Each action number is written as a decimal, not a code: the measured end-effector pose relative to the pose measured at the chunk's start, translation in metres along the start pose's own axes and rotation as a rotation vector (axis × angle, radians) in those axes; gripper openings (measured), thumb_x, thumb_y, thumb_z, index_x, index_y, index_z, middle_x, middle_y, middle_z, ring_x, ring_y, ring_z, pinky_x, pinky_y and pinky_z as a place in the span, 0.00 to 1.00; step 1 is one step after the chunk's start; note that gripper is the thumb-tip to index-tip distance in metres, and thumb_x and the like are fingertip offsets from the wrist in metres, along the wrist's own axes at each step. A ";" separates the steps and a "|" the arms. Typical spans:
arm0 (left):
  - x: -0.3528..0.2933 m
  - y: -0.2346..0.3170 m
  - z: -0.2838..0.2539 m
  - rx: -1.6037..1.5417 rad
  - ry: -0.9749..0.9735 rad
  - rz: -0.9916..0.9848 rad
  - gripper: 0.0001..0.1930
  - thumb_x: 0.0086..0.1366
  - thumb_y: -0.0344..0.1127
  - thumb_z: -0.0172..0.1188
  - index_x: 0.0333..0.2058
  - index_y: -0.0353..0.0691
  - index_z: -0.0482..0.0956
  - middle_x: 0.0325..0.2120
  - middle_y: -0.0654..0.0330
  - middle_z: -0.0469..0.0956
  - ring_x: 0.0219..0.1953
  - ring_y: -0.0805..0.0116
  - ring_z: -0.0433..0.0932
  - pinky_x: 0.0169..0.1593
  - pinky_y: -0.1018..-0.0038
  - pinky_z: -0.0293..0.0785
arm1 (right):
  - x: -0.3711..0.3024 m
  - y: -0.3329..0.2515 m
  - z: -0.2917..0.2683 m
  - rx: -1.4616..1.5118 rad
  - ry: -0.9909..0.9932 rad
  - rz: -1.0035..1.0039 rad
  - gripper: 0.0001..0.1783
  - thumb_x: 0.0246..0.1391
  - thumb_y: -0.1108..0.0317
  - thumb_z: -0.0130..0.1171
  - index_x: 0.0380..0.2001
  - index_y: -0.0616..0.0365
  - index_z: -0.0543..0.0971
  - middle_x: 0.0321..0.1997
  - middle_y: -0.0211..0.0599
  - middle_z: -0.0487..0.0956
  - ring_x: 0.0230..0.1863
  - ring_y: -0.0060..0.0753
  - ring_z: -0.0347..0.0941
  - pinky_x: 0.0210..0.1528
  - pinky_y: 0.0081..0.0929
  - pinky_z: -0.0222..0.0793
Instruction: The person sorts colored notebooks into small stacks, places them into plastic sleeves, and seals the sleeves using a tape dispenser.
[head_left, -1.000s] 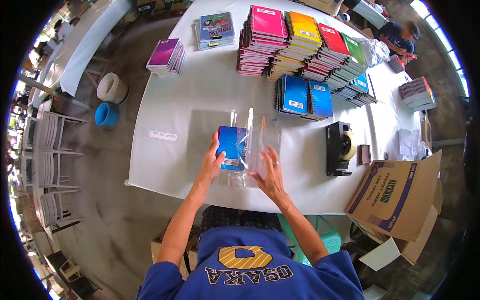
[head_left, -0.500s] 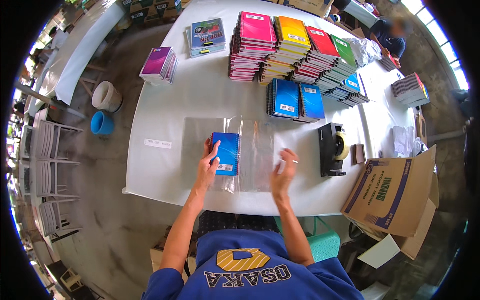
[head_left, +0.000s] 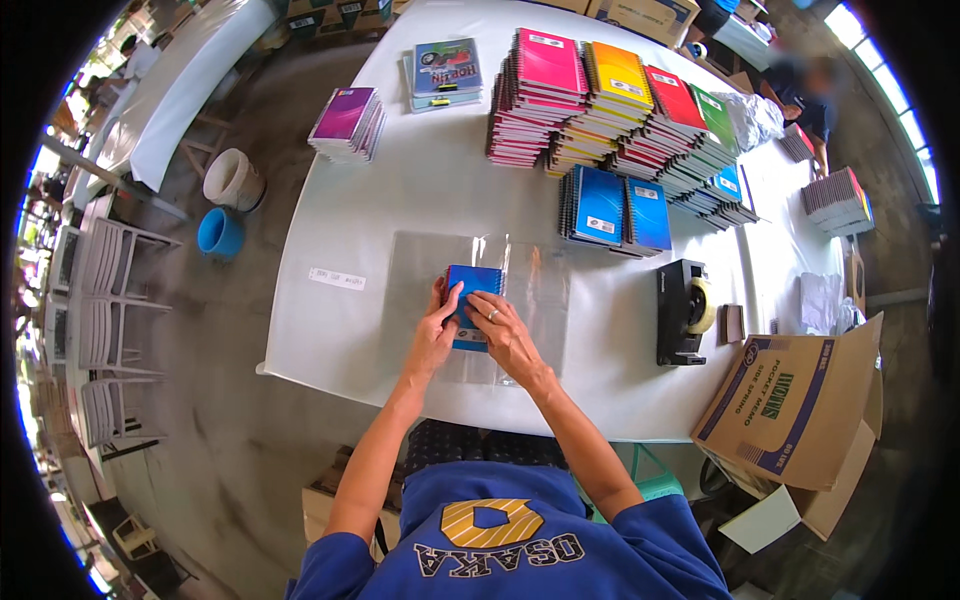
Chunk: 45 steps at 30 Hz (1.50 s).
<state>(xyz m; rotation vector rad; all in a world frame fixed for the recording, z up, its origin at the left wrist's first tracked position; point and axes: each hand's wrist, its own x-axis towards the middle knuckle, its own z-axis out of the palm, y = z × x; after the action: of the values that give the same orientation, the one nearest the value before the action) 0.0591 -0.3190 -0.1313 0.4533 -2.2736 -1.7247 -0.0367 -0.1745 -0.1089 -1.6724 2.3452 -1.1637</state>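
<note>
A small blue spiral notebook lies on a clear plastic sheet on the white table. My left hand grips its left edge, thumb on the cover. From the right, my right hand, with a ring on one finger, reaches over the notebook, its fingers bent against the cover and spiral side. Both hands partly hide the cover. Just beyond them stand two short stacks of blue notebooks.
Tall stacks of pink, yellow, red and green notebooks stand at the back. Purple notebooks sit at the left, near plastic-covered items. A tape dispenser and an open carton are on the right. A person works at far right.
My right hand has come in from the right side of the plastic sheet onto the blue notebook. My left hand keeps its grip. The whole view has shifted slightly.
</note>
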 end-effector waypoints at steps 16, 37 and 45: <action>-0.083 -0.020 -0.023 0.649 0.317 -0.069 0.29 0.64 0.29 0.57 0.64 0.50 0.65 0.68 0.48 0.52 0.67 0.45 0.57 0.65 0.50 0.56 | 0.000 -0.009 0.007 0.020 0.047 0.103 0.17 0.42 0.85 0.54 0.40 0.71 0.75 0.50 0.46 0.70 0.48 0.49 0.68 0.52 0.39 0.68; -0.082 0.013 -0.025 0.403 -0.338 0.179 0.28 0.53 0.16 0.53 0.53 0.48 0.77 0.54 0.58 0.75 0.60 0.58 0.70 0.50 0.67 0.78 | 0.039 -0.035 0.044 -0.065 -0.043 0.515 0.11 0.38 0.66 0.67 0.18 0.64 0.79 0.57 0.36 0.70 0.54 0.47 0.62 0.50 0.49 0.55; 0.036 0.050 -0.091 0.763 -0.264 0.362 0.34 0.57 0.29 0.62 0.64 0.52 0.65 0.66 0.63 0.60 0.69 0.43 0.50 0.68 0.45 0.52 | 0.027 -0.020 0.012 0.320 -0.160 0.530 0.05 0.37 0.72 0.65 0.19 0.59 0.78 0.59 0.31 0.70 0.57 0.43 0.61 0.53 0.44 0.54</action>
<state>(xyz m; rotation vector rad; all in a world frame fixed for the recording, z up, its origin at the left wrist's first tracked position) 0.0556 -0.4009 -0.0581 -0.0768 -2.9277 -0.7409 -0.0271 -0.2057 -0.0956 -0.9241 2.1600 -1.1584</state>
